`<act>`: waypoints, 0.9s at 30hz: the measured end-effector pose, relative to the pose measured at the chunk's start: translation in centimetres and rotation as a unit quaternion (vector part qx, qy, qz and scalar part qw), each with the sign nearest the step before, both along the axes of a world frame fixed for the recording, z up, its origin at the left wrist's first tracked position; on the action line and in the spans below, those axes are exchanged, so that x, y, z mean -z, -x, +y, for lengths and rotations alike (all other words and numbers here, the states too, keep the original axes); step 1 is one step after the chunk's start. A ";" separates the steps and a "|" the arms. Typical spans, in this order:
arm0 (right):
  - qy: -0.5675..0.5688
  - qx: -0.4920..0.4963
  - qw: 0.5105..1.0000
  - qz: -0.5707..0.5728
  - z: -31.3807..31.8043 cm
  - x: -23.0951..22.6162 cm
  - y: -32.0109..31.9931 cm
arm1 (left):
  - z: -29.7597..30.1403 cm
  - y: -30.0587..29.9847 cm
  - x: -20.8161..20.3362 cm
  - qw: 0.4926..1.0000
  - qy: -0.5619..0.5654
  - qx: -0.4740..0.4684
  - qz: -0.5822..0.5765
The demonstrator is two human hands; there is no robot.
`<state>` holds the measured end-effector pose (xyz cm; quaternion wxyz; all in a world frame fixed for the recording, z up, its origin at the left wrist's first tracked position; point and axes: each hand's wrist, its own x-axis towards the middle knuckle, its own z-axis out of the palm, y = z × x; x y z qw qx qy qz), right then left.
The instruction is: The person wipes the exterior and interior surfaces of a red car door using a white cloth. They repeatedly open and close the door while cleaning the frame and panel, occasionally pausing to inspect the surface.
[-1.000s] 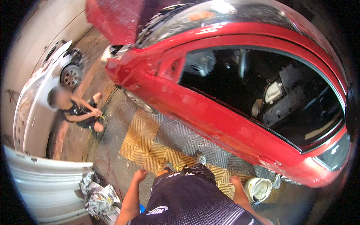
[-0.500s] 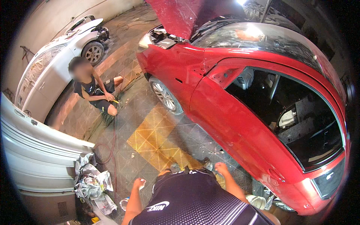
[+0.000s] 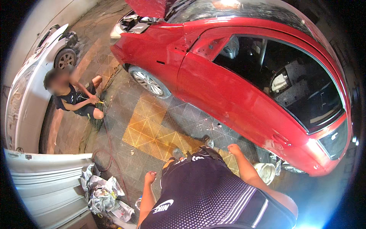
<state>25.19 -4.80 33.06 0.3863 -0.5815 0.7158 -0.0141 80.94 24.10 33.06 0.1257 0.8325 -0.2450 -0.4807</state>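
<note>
Low in the view, my left hand [image 3: 150, 176] hangs beside my body over the grey floor mat, its fingers curled. What it holds, if anything, is too small to make out. On the other side, my right hand [image 3: 233, 148] has its fingers bent inward and is apart from the red car [image 3: 225, 95]; anything inside it is hidden. The car's bonnet [image 3: 146, 7] is raised, and its front wheel [image 3: 148, 82] stands on the mat. The side window opening [image 3: 282, 76] shows a dark interior.
A person [image 3: 76, 91] sits low at the left by a white car [image 3: 28, 91], hands around something small and yellow. A red hose [image 3: 109, 141] runs over the tiles. Crumpled newspaper [image 3: 103, 192] lies beside white panels [image 3: 42, 179]. A white bucket [image 3: 265, 172] stands near the rear wheel.
My view has shifted, so the red car, the seated person and the white car sit further left and mostly higher. Both my hands stay low beside my body with fingers bent.
</note>
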 end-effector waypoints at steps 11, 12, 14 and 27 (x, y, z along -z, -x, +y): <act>-0.139 0.067 0.982 -0.110 9.6 1.1 0.3 | -4.4 -4.2 0.7 0.997 0.003 0.072 -0.034; -0.144 0.119 0.972 -0.146 10.2 -0.4 -1.3 | -4.9 -4.4 0.7 0.998 0.000 0.059 -0.017; -0.150 0.165 0.961 -0.164 11.5 -1.6 -2.3 | -5.7 -4.5 0.4 0.998 0.004 0.067 0.001; -0.202 0.190 0.952 -0.134 11.2 -4.2 -1.5 | -7.5 -2.1 -3.0 0.989 0.028 0.126 -0.072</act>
